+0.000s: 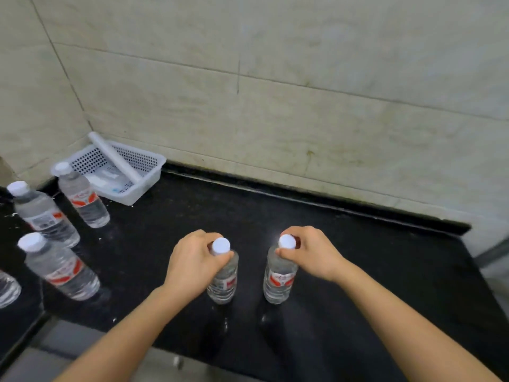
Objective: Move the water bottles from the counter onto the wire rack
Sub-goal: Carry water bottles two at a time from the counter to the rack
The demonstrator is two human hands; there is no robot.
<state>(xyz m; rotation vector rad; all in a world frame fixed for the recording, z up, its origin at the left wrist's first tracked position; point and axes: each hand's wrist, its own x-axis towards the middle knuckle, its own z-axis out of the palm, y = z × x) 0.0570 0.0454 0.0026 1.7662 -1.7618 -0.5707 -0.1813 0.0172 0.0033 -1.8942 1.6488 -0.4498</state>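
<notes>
Two clear water bottles with white caps and red labels stand upright near the front of the black counter [358, 271]. My left hand [192, 263] grips the neck of the left bottle [223, 282]. My right hand [311, 253] grips the neck of the right bottle [279, 282]. Three more bottles stand at the left: one by the basket [82, 199], one behind it at the edge [44, 216], one nearer me [60, 268]. A part of another bottle [8, 289] shows at the left border. No wire rack is in view.
A white perforated plastic basket [137, 188] sits in the back left corner against the tiled wall [275, 106], with a white tube lying across it. The counter's front edge runs along the bottom left, with grey floor below.
</notes>
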